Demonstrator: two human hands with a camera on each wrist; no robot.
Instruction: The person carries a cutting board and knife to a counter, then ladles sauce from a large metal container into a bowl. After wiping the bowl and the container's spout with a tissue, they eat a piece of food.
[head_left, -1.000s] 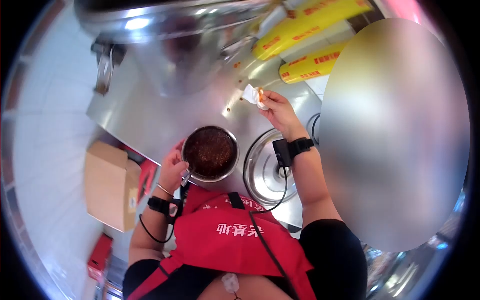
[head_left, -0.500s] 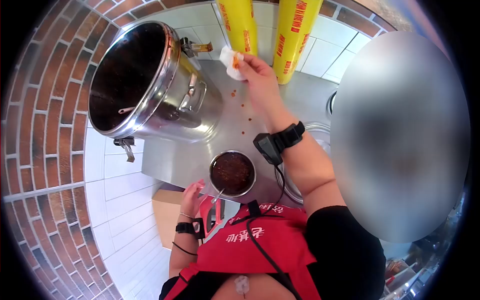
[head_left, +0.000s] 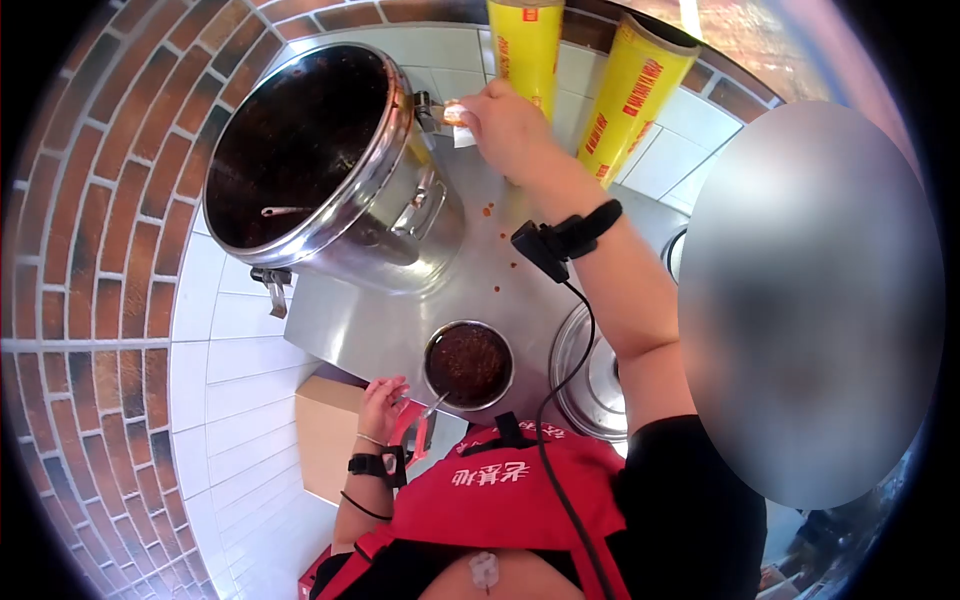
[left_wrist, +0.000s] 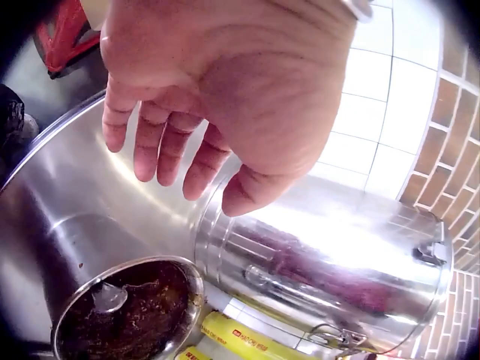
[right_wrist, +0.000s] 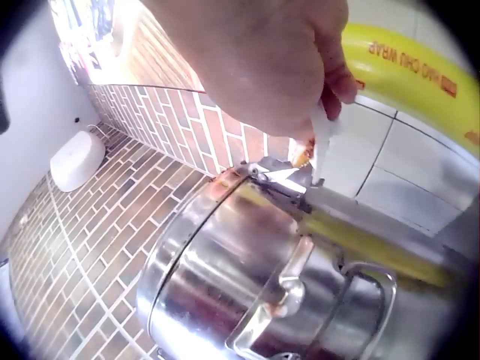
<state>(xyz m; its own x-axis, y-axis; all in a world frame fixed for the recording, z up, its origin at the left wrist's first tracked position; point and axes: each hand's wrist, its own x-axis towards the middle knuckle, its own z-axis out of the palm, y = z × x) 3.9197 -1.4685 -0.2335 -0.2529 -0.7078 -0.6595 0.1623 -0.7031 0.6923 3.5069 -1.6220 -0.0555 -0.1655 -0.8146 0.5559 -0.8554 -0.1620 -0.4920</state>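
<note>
My right hand (head_left: 515, 130) pinches a white tissue (head_left: 462, 134) with orange-brown stains. It is at a rim latch (right_wrist: 274, 177) of the tall steel pot (head_left: 405, 245), and the tissue overlaps that latch in the right wrist view. Dark reddish-brown sauce fills the pot's inside, with a spoon-like handle (head_left: 285, 211) showing in it. My left hand (left_wrist: 225, 97) hangs with loosely bent, spread fingers and holds nothing. Beside it, near the counter's front edge, stands a small steel bowl (head_left: 429, 350) of dark sauce with a metal spoon (head_left: 436, 405) leaning on its rim.
Brown drops (head_left: 489, 210) spot the steel counter (head_left: 350, 320). Two yellow wrap rolls (head_left: 630, 100) stand against the tiled wall. A round steel lid (head_left: 575, 385) lies at the right; a cardboard box (head_left: 325, 430) sits below the left edge. A black cable hangs from the right wrist.
My right hand has moved with the tissue across to the pot's latch. My left hand has let go of the bowl's edge and drawn back left. The head view has shifted toward the pot.
</note>
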